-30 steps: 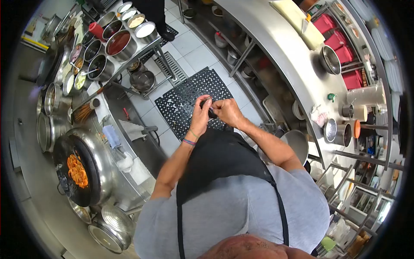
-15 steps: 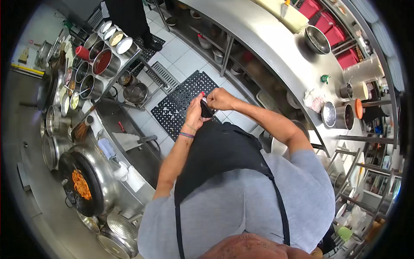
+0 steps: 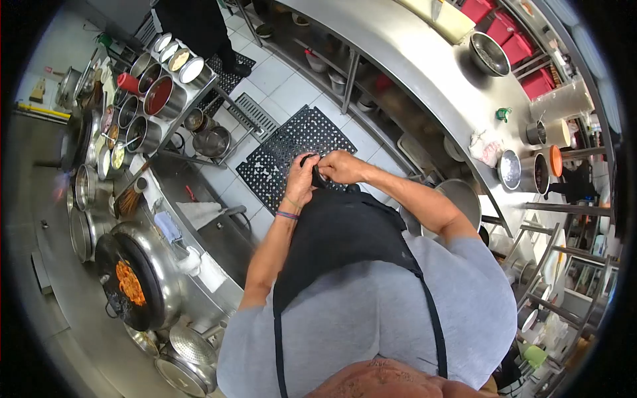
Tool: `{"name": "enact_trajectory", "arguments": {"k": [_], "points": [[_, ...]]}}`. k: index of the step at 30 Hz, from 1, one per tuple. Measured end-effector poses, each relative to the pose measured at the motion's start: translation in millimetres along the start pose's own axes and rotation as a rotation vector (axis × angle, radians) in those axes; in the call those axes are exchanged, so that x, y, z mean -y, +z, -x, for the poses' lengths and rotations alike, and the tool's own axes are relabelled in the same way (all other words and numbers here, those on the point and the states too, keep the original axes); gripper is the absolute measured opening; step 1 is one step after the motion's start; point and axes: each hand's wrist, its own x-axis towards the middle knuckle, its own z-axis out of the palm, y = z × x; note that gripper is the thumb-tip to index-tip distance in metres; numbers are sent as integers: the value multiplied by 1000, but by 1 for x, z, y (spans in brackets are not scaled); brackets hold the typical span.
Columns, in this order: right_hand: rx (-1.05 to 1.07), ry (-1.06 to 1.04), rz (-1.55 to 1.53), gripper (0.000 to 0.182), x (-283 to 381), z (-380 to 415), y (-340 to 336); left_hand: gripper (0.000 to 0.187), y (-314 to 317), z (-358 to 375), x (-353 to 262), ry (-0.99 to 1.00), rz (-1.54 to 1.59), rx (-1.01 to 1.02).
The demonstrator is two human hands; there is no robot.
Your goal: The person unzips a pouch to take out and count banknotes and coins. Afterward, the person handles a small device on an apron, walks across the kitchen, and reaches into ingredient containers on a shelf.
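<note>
Just beyond the bib of my black apron (image 3: 352,265), both hands are together at waist height. My left hand (image 3: 300,184) is closed around a small black item (image 3: 318,176), whose kind I cannot make out. Its dark upper edge shows above the left fingers. From the other side, my right hand (image 3: 340,167) pinches the same item with its fingers bent. The fingertips of both hands meet there and hide part of it.
On the left, a large wok (image 3: 126,312) holds orange food at the stove. Several pots, including one of red sauce (image 3: 158,97), stand on a steel rack. A steel counter (image 3: 424,73) curves along the right. A person in dark clothes (image 3: 192,30) stands at the far end.
Both hands have come down slightly toward my body, the right one turning inward. A small red bit above the left hand no longer shows. The view has shifted slightly.
</note>
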Motion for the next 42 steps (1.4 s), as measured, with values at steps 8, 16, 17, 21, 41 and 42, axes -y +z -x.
{"name": "enact_trajectory", "arguments": {"k": [8,16,17,21,41,42], "points": [[-692,248,-481,18,23,11,28,15,0,-19,-15,60,383,-21],[-520,41,7,19,20,22,36,26,-5,-42,-12,80,272,-54],[-499,-41,119,16,20,23,36,29,-1,-39,-14,99,217,-100],[-365,-136,322,11,31,26,26,45,-6,-54,-1,213,29,-256],[-391,-101,54,27,23,3,20,51,-9,-27,-4,336,-31,-82],[-360,-90,52,26,27,5,15,54,-8,-22,-5,342,-19,-18]]}}
